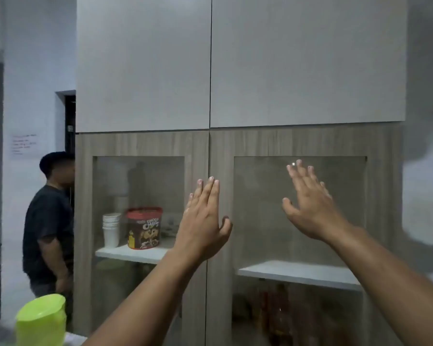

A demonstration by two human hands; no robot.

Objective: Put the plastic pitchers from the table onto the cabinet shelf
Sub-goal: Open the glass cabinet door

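A lime-green plastic pitcher [41,320] with a lid stands at the bottom left, close to me. Ahead is a wooden cabinet [260,143] with two glass doors, both closed. My left hand [203,218] is raised flat with fingers apart, over the seam between the doors. My right hand [310,203] is spread open in front of the right glass pane. Neither hand holds anything. Behind the right glass a white shelf [300,272] shows with nothing visible on it.
Behind the left glass, a shelf [135,253] carries a stack of white paper cups [111,228] and a red-lidded cereal tub [144,227]. A person in a dark shirt [50,226] stands left of the cabinet. Two grey upper doors [210,61] are closed.
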